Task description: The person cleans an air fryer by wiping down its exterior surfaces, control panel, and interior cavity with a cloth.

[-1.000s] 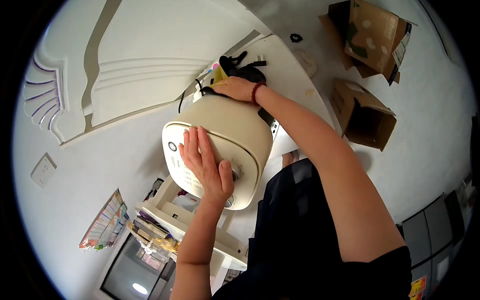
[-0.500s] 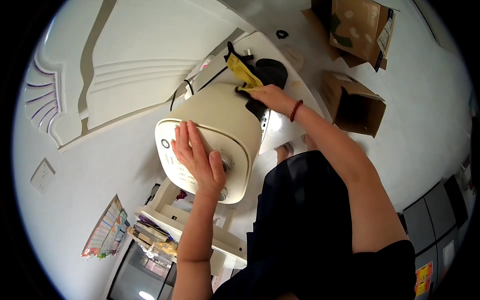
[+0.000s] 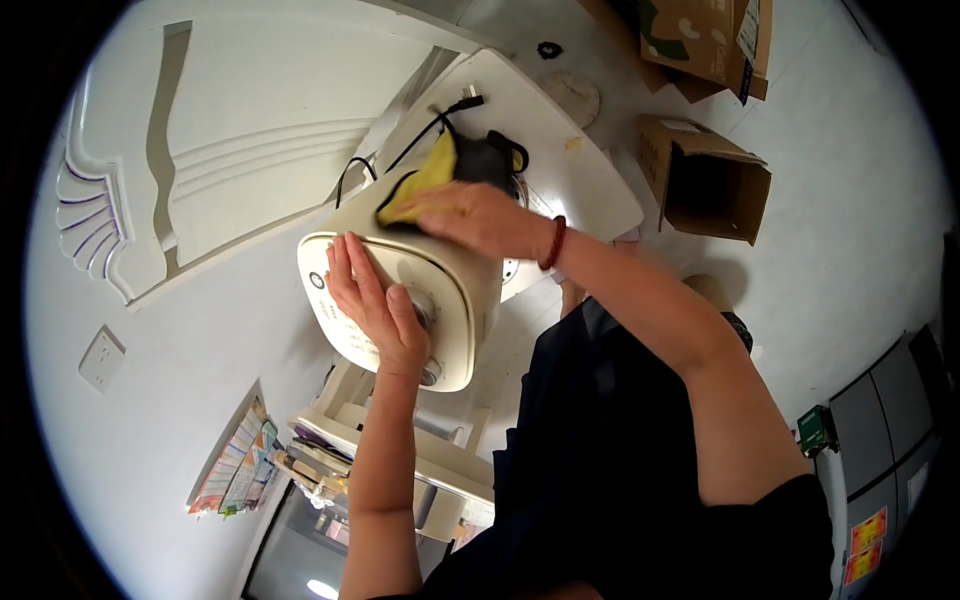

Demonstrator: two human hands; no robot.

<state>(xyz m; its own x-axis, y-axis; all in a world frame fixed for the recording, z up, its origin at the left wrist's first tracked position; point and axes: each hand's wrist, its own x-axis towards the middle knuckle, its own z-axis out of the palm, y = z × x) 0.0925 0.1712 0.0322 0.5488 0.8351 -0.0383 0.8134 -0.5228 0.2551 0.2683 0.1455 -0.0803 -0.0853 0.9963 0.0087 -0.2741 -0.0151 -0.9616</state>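
Note:
A cream air fryer (image 3: pixel 453 345) with round knobs on its front panel lies on its side or tilted; I cannot tell which. My left hand (image 3: pixel 372 305) rests flat against that front panel, fingers stretched out beside a knob. On the body's upper side, my right hand (image 3: pixel 485 220) grips a yellow and dark grey cloth (image 3: pixel 440 165), pressing it near the front rim. Motion smears the right fingers a little. A black power cord with its plug (image 3: pixel 468 102) trails behind the air fryer.
The white tabletop (image 3: pixel 590 190) extends behind the air fryer, beside a white carved headboard panel (image 3: pixel 270 90). An open cardboard box (image 3: pixel 705 180) stands on the floor, with more cardboard (image 3: pixel 700 40) beyond it. A wall socket (image 3: pixel 102 358) is at left, and a white shelf (image 3: pixel 440 465) sits below.
My right hand has drawn the cloth from the air fryer's back end toward its front rim. The plug now shows fully. My left hand keeps its place on the panel.

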